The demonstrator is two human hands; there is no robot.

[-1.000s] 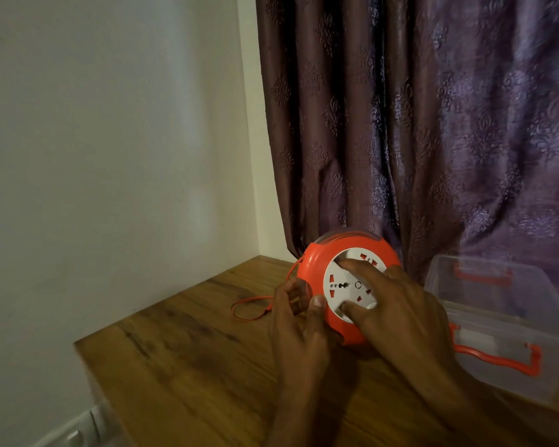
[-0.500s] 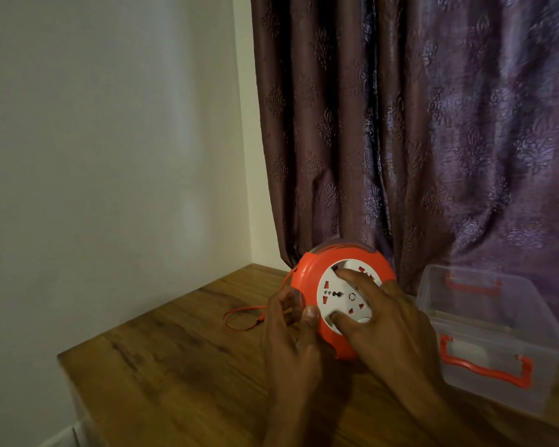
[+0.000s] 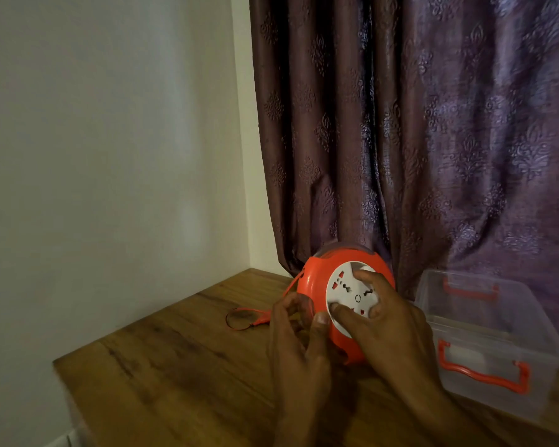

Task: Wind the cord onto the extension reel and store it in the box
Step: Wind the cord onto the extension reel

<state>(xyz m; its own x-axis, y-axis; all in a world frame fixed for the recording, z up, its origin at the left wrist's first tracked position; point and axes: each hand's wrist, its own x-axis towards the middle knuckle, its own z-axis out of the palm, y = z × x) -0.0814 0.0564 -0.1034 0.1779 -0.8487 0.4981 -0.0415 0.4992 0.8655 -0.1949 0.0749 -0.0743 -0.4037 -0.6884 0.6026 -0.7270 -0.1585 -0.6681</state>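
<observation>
Fingers curled on reel hub by right hand; rim gripped by left hand. Cord loop drawn shorter; winding nearly done.

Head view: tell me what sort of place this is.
Probably a room in a home: a wooden table stands in the corner of a plain painted wall, and a patterned purple curtain hangs behind it, likely over a window.

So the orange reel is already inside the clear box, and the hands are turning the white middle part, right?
Not quite. The head view shows the orange reel standing on the wooden table, left of the clear box, not inside it. The rest fits: the right hand has its fingers on the white middle part, and the left hand steadies the reel.
</observation>
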